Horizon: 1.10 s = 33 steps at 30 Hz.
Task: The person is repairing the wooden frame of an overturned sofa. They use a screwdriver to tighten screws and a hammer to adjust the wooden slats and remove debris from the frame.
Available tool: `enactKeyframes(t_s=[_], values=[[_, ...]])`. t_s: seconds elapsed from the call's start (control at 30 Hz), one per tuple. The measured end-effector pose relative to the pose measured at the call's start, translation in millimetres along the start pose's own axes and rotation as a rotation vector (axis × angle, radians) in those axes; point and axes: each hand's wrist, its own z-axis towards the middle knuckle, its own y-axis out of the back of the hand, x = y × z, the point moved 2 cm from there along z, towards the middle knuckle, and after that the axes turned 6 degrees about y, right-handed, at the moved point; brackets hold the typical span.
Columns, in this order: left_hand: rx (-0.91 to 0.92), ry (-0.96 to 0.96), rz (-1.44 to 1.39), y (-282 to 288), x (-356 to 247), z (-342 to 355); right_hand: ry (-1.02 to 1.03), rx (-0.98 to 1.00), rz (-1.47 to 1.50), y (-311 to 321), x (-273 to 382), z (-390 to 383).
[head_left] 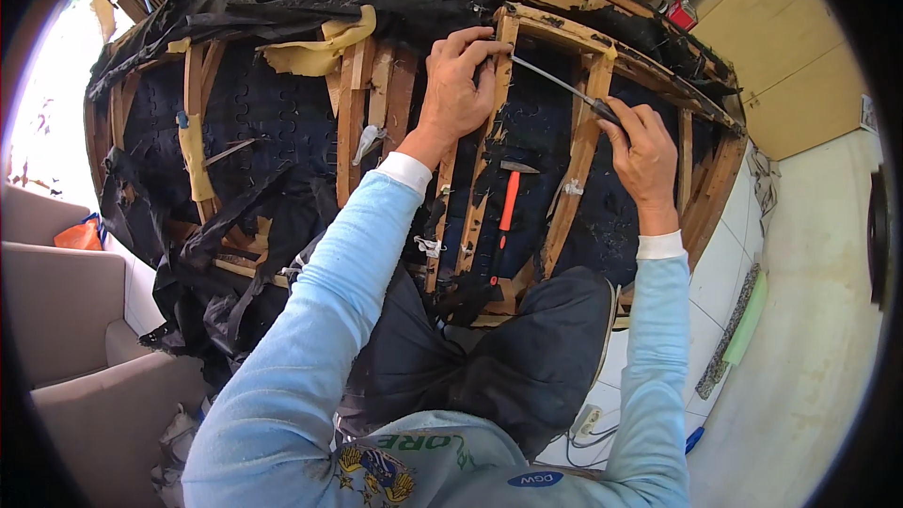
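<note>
A wooden sofa frame with torn black fabric (pixel 235 28) lies in front of me. In my right hand (pixel 646 152) is a screwdriver (pixel 557 82) with a dark handle and a long thin metal shaft. The shaft points left, and its tip meets the upper end of a wooden slat (pixel 496 94). Beside that tip is my left hand (pixel 458 85), fingers stretched toward the slat and apart from the thumb; nothing shows in it. Below, between two slats, rests a hammer (pixel 509 202) with an orange-red and black handle.
Yellow foam scraps (pixel 324 49) hang on the frame at left. Grey cushioned pieces (pixel 71 310) stand at the left edge. A green and speckled strip (pixel 743 325) lies on the white floor tiles (pixel 720 268) near the right wall. Cables (pixel 588 442) run beside my leg.
</note>
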Motion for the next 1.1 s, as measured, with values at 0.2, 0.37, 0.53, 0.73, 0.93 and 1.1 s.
enactKeyframes(t_s=[0.2,0.37,0.53,0.73,0.93,1.1], values=[[0.005,-0.003,0.016,0,1,0,0.129,0.125,-0.08,30,8,22],[0.005,-0.011,0.008,0,1,0,-0.117,0.187,0.127,23,36,3],[0.02,-0.011,0.005,3,-1,1,-0.506,0.284,0.739,-5,55,-30],[-0.018,-0.01,-0.032,1,0,2,-1.003,0.252,1.75,-39,78,-54],[0.022,0.091,-0.04,5,-7,0,-0.69,-0.009,0.541,-76,128,-60],[-0.015,0.051,-0.067,4,-5,2,-0.497,-0.229,0.31,-106,134,-63]])
